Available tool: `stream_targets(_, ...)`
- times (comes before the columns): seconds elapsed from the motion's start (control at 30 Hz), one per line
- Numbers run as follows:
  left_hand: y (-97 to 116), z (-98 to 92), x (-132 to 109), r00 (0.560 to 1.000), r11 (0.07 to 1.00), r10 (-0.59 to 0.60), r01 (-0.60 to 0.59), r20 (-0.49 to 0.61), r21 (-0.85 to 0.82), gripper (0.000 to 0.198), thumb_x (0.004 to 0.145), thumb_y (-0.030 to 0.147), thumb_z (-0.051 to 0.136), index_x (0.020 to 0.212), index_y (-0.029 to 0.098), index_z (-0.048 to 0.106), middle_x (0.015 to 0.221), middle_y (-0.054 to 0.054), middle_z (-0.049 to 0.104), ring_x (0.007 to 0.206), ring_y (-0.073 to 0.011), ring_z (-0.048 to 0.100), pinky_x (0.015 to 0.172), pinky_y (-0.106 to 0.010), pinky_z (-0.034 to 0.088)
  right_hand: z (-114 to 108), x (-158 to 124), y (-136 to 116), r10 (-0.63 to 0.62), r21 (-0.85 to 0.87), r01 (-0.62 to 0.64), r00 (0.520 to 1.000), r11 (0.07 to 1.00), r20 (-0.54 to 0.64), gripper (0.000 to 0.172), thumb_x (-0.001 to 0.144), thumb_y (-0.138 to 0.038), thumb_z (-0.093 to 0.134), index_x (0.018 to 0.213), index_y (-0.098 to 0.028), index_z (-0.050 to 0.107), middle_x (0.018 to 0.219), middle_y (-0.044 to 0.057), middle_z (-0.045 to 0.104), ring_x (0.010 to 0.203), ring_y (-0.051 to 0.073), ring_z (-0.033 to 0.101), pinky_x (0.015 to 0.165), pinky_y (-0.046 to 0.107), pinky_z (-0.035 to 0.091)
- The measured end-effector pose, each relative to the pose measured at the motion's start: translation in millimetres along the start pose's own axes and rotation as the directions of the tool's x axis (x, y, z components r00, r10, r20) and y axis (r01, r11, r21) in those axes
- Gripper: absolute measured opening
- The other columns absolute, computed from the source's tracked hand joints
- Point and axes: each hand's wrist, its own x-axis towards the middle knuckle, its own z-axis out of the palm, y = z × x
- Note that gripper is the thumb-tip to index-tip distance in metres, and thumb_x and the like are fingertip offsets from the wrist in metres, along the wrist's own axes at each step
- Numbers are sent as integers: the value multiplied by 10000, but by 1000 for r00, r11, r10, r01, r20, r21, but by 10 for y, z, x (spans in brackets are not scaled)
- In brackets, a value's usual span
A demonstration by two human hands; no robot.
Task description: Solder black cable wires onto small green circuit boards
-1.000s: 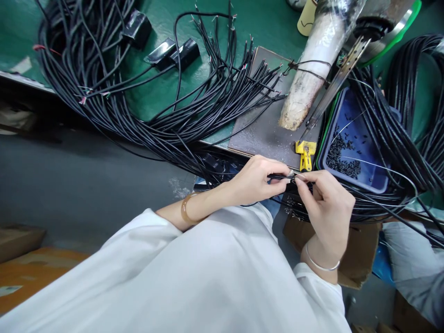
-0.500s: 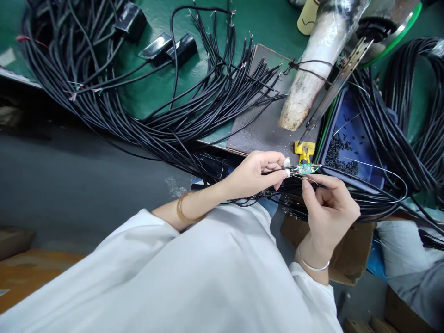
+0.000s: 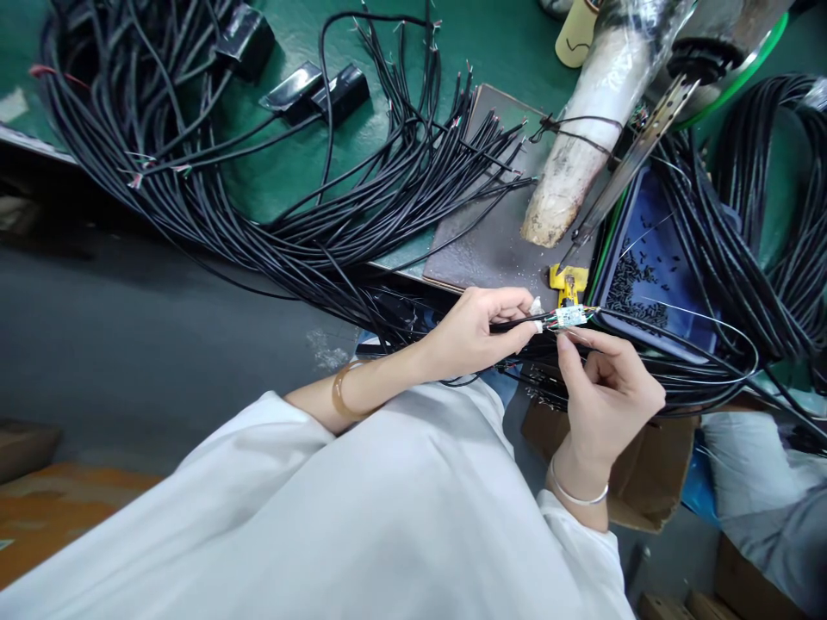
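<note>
My left hand [image 3: 475, 331] is closed in a pinch on a black cable whose end carries a small green circuit board [image 3: 568, 317]. The board sticks out to the right of my fingertips, just below the table edge. My right hand [image 3: 607, 392] sits under the board with its fingers curled; thumb and forefinger pinch a thin wire [image 3: 704, 320] right below the board. That wire loops away to the right. Both wrists wear bangles.
A big bundle of black cables [image 3: 323, 215] fans over the green table. A dark mat [image 3: 497, 232] holds a wrapped soldering tool [image 3: 581, 138] and a yellow clip [image 3: 567, 282]. A blue tray [image 3: 652, 275] of small black bits sits right. Cardboard boxes stand below.
The circuit board, hidden between both hands a second ago, now shows beyond my left fingertips. My right hand dropped slightly beneath it and has moved a little nearer the board since half a second ago.
</note>
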Motion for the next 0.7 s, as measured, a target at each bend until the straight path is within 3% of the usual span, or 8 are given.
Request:
stream_targets(0.2,-15,-4,-11,999,999,-5,7,42,-33,157,901,261,599,799,144,574,640,10,599,587,-80,529,576,-202,413,-55,-18,-82,-195,-103,198,980,975,41,115,890,-211,706,966,-289,742,722,-21,676,516,93,456,531,281,389)
stream_targets(0.33,21,-44,-9,988,988,-46,67,147,-136,143,902,249,603,820,134,581,631,12,593,587,-78,536,600,-199,440,-269,109,-181,-178,-187,166,983,968,-46,247,899,-229,702,1131,-307,737,1005,36,759,576,124,513,548,310,409)
stream_targets(0.4,56,-85,5,973,972,-75,120,219,-200,155,901,266,619,829,132,591,619,19,585,576,-74,531,598,-194,440,-356,202,-193,-135,-199,155,985,968,110,276,924,-273,682,1197,-294,718,1044,41,753,546,109,469,549,311,418)
stream_targets(0.5,102,-151,39,952,957,-131,195,278,-217,209,872,297,675,779,129,592,569,38,550,526,-57,481,550,-180,397,-372,289,-144,-203,-161,264,926,951,318,208,937,-267,676,1137,-260,735,907,7,731,549,87,496,568,272,445)
stream_targets(0.6,118,-184,73,956,966,-153,198,249,-168,217,871,304,667,779,111,634,540,50,507,513,-54,440,535,-184,368,-295,266,-70,-361,-235,414,902,880,237,222,925,-240,693,1144,-260,723,951,11,738,734,111,664,638,239,492)
stream_targets(0.7,102,-182,104,976,977,-123,151,182,-151,205,860,293,656,818,94,684,624,26,545,588,-70,472,586,-202,394,-246,184,-25,-384,-252,428,900,868,206,236,916,-340,701,1136,-257,710,986,37,739,847,159,716,650,250,531)
